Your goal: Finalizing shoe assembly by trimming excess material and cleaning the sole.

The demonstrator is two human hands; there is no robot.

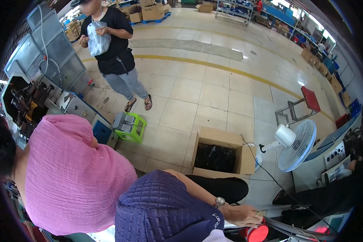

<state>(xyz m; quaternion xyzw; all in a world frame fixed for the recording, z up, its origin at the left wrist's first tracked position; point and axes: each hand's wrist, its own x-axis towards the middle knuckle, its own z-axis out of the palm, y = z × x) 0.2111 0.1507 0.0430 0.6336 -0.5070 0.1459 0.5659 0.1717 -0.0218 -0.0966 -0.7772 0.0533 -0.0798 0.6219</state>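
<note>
Neither of the wearer's own hands is in view, so I cannot tell their grip. The nearest visible hold is a co-worker's hand (pixel 244 215), wearing a wristwatch (pixel 220 201): it lies palm down with the fingers bent over beside a red round-topped object (pixel 257 233) at the lower edge, and whether it grips this or only rests there is unclear. The reach past the knee suggests the object sits where a seated arm can get to it. A navy knitted cap (pixel 161 205) hides much of that lower area, with a pink headscarf (pixel 76 173) to its left.

Beyond the knee stands a cardboard carton (pixel 246 161), its flaps spread, probably to leave the dark contents (pixel 215 157) easy to reach. To its right, a pedestal fan (pixel 296 145) is turned toward the control panel (pixel 334 155), presumably to cool whoever works there. Left of the carton, a green plastic stool (pixel 138 131) bears a grey boxy device (pixel 127 122), likely to raise it off the floor. Farther off, a standing person holds a clear plastic bag (pixel 99 38) against the chest, one hand (pixel 103 30) on it, perhaps to steady it.
</note>
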